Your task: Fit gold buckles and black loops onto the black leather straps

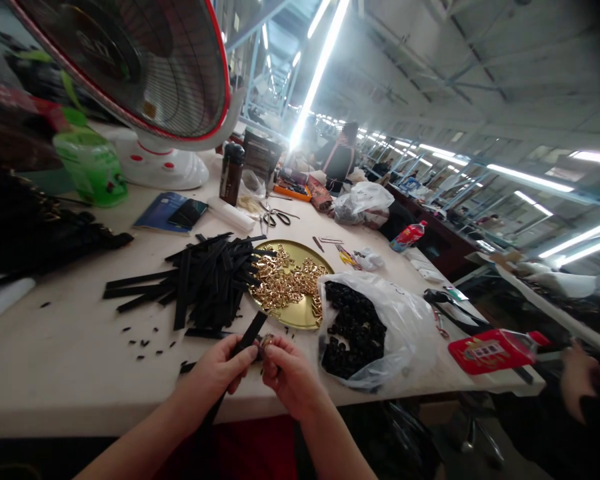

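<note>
Near the table's front edge, my left hand (224, 365) is closed on a black strap (253, 328), whose end sticks up past the thumb. Close beside it, my right hand (286, 363) pinches a small gold-coloured metal buckle (266, 341); the fingers hide most of it. Behind my hands lies a round gold tray (307, 315) with a heap of gold metal buckles (285, 280). To its left is a pile of black straps (210, 277). Right of the tray, a clear plastic bag (405, 320) lies open with many small black pieces (353, 333) inside.
A large fan (165, 163) stands at the back left beside a green jug (91, 163). Scissors (276, 215), a dark bottle (231, 173) and a blue notebook (163, 212) lie or stand farther back. A red bottle (495, 350) lies at right, near another person's arm (580, 380).
</note>
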Demonstrator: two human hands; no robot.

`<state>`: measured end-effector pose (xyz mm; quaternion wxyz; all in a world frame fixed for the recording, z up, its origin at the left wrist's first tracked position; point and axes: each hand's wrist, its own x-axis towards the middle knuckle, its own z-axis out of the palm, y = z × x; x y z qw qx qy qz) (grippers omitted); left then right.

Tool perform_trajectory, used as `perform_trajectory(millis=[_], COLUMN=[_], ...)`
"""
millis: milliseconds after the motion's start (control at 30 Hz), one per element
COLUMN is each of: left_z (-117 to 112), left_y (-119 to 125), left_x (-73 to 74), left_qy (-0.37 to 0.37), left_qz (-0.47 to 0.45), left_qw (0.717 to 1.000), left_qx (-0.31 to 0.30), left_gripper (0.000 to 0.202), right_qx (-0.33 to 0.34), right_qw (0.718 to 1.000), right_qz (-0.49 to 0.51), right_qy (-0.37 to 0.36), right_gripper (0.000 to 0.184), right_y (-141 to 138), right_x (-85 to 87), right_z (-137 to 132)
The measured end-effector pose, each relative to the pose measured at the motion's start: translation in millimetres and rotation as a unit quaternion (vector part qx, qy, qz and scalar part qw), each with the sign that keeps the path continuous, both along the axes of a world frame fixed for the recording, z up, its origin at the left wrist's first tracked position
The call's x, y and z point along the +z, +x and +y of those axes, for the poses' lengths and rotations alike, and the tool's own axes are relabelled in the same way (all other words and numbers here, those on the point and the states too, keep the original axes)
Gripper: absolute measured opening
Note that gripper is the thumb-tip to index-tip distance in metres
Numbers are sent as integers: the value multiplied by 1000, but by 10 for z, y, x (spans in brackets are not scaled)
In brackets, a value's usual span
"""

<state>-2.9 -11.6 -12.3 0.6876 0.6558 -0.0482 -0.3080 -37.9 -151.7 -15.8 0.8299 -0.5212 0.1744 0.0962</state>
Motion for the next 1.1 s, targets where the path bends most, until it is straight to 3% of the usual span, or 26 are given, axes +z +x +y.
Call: perform_trajectory(millis=[33, 100, 200, 400, 533, 733, 900, 1100], left_z=[8, 35, 78, 64, 43, 40, 22, -47], left_y=[-26, -90, -193, -337, -359, -393, -415, -428], left_x=[0, -2, 18, 98, 91, 123, 117, 51], left_qy=[-3, -5, -18, -44, 27, 111, 109, 124], left_qz=[4, 11, 22, 66, 15, -185, -178, -182], left_qw=[1000, 1000, 999, 997, 999, 976, 977, 973], left_qx=[-1, 10, 28, -1, -10, 21, 48, 69], left_gripper=[40, 34, 29, 28, 31, 20, 20, 23], right_qx=[1, 8, 13, 18, 12, -33, -104, -172], right_qw=[999, 997, 997, 996, 995, 990, 981, 980], right_qz=[4, -4, -25, -49, -61, -66, -62, -95], right_qy=[48, 76, 73, 71, 75, 119, 150, 43], right_gripper=[22, 21, 20, 21, 23, 29, 26, 27], right_y=[-68, -166, -246, -379, -441, -439, -417, -370], right_x=[4, -2, -19, -44, -57, -69, -136, -198], right_z=[90, 206, 238, 167, 173, 298, 400, 462])
